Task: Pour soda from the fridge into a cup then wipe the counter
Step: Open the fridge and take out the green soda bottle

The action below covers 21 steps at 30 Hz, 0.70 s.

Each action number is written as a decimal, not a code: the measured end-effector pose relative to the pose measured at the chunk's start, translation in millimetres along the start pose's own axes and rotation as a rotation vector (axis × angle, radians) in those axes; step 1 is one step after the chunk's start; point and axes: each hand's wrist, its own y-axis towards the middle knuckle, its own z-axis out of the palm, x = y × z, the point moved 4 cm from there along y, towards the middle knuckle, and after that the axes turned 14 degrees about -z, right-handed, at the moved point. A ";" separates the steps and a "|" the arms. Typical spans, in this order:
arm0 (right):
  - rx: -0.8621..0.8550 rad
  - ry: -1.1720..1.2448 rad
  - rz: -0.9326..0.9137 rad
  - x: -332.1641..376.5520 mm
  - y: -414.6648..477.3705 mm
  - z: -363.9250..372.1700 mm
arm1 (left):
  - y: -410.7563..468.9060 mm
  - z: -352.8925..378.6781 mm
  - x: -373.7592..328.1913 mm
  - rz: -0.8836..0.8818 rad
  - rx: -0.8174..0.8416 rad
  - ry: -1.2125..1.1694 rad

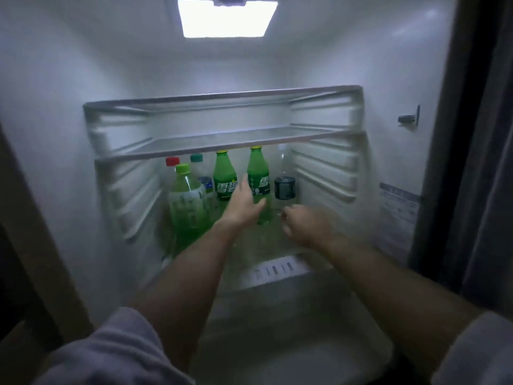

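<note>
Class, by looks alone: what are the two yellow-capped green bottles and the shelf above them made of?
Green bottles: probably glossy translucent plastic; light glows through tinted walls. Shelf: seemingly clear glass, see-through, pale edge trim; blur leaves it open.

soda bottles: glossy green plastic | fridge wall: smooth white plastic | shelf: clear glass
</note>
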 end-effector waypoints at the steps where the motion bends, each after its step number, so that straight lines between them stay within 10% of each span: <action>1: -0.005 0.001 -0.001 -4.3 6.1 3.7 | 8.0 2.4 -3.3 0.002 -0.016 -0.030; 21: -0.170 0.364 0.129 -38.2 43.7 30.6 | 75.0 17.1 -17.4 -0.138 -0.134 -0.229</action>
